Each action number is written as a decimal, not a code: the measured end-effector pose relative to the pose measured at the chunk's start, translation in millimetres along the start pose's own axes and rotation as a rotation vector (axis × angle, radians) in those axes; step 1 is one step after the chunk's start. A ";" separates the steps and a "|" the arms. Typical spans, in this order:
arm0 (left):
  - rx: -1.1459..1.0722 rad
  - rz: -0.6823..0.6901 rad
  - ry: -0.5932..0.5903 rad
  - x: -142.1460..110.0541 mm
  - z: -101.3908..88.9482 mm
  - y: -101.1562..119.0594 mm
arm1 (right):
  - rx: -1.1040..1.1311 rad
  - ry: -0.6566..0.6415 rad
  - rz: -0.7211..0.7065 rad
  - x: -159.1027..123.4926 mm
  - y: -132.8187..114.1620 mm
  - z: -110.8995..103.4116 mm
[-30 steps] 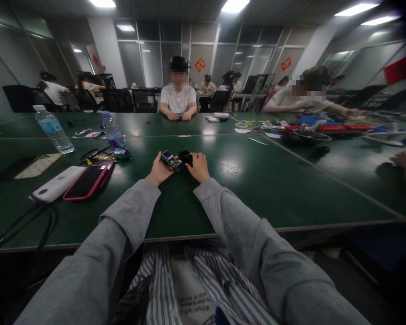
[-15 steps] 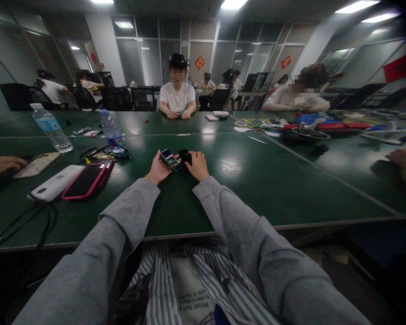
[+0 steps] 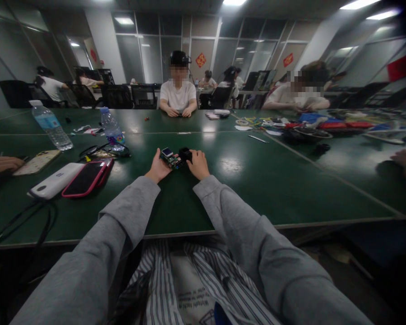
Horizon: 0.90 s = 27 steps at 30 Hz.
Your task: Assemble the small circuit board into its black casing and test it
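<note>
My left hand (image 3: 158, 168) is closed around the edge of a green circuit board (image 3: 173, 160) with a small screen (image 3: 167, 152) on its upper left part. My right hand (image 3: 199, 165) grips a small black boxy part (image 3: 185, 154) from its right side. That black part sits right beside the board's right end; I cannot tell whether the two are joined. Both hands are low over the green table (image 3: 243, 198), in front of my body.
Left of my hands lie a pink-cased phone (image 3: 85, 179), a white power bank (image 3: 56, 180), cables (image 3: 117, 153) and two bottles (image 3: 111, 128). A pen (image 3: 258, 139) lies to the right, with a heap of tools and wires (image 3: 325, 124) beyond. A person (image 3: 177, 97) sits opposite.
The black part and the board have turned slightly in my hands, and the right fingers have shifted a little on the black part. The view has tilted slightly.
</note>
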State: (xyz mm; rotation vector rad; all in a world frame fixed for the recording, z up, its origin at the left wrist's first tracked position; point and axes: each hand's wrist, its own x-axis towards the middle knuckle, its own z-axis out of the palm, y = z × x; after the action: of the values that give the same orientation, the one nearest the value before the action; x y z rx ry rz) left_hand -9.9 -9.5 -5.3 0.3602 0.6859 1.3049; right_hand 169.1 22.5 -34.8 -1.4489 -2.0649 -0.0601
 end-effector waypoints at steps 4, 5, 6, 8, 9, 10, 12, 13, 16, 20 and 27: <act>0.004 -0.003 0.007 1.6 -1.6 0.4 | 0.071 0.039 0.059 3.4 -0.1 3.9; 0.003 -0.004 0.007 1.7 -1.7 0.4 | 0.106 0.073 0.106 5.3 -0.5 4.3; 0.002 -0.003 0.007 1.7 -1.8 0.5 | 0.144 0.117 0.157 7.2 -1.1 4.1; 0.003 0.002 0.004 1.1 -1.8 0.6 | 0.218 0.209 0.231 10.5 -3.7 1.4; 0.007 0.004 0.004 0.5 -1.7 0.7 | 0.248 0.243 0.237 11.4 -6.0 -1.0; 0.011 0.006 0.004 -0.1 -1.6 0.7 | 0.274 0.267 0.224 11.5 -9.1 -3.8; 0.015 0.003 -0.001 -1.3 -1.6 0.5 | 0.304 0.282 0.157 9.5 -17.6 -9.9; 0.015 -0.001 -0.005 -1.7 -1.6 0.4 | 0.307 0.279 0.115 7.6 -22.6 -12.5; 0.030 -0.013 -0.012 -2.2 -1.8 -0.1 | 0.315 0.265 0.002 0.6 -37.3 -15.4; 0.047 0.004 -0.001 -2.8 0.0 -1.3 | 0.407 0.279 -0.136 -4.4 -47.1 -5.6; 0.062 0.020 -0.028 -5.1 1.9 -2.2 | 0.522 0.293 -0.230 -3.5 -45.8 11.3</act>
State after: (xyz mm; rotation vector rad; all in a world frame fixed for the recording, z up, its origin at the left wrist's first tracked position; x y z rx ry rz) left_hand -7.6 -14.6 -3.9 0.4358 0.7013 1.2969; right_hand 125.1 5.3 -32.2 -0.8318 -1.8161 0.1557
